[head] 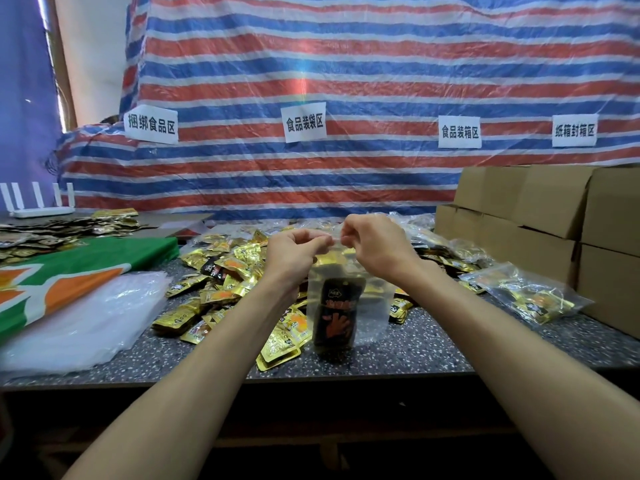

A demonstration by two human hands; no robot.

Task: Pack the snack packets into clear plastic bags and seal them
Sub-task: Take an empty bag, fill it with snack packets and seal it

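Clear bag (375, 306): hangs straight down from the grip, in front of the person and over the table (415, 348). I cannot tell whether its bottom edge touches the tabletop.
Long axis: vertical, with the mouth up at the fingers and the closed end below.
Seal strip (334, 239): runs crosswise, left to right, between the two hands.
Black packet (337, 313): stands upright inside the bag's lower half, directly beneath the grip. Gold shows higher up, and I cannot tell whether it is inside the bag or behind it.
Left hand (294, 252): fingers curled, with thumb and forefinger pinching the strip just left of its middle.
Right hand (374, 247): curled the same way, pinching just right of the middle. The two sets of fingertips almost meet.
Nearer hand: neither, since both are on the strip at the same height.
Coming move, as a judgement: closing the seal probably means pressing along the strip and running each pinch outward toward its own corner. The weight below keeps the strip taut.
Loose packets (228, 271): heaped below the grip and to its left.
Empty bags (86, 320): stacked well left of the grip and lower.
Filled bags (526, 296): lying below the grip and to its right.
Cartons (554, 216): stacked beyond the filled bags, far to the right.
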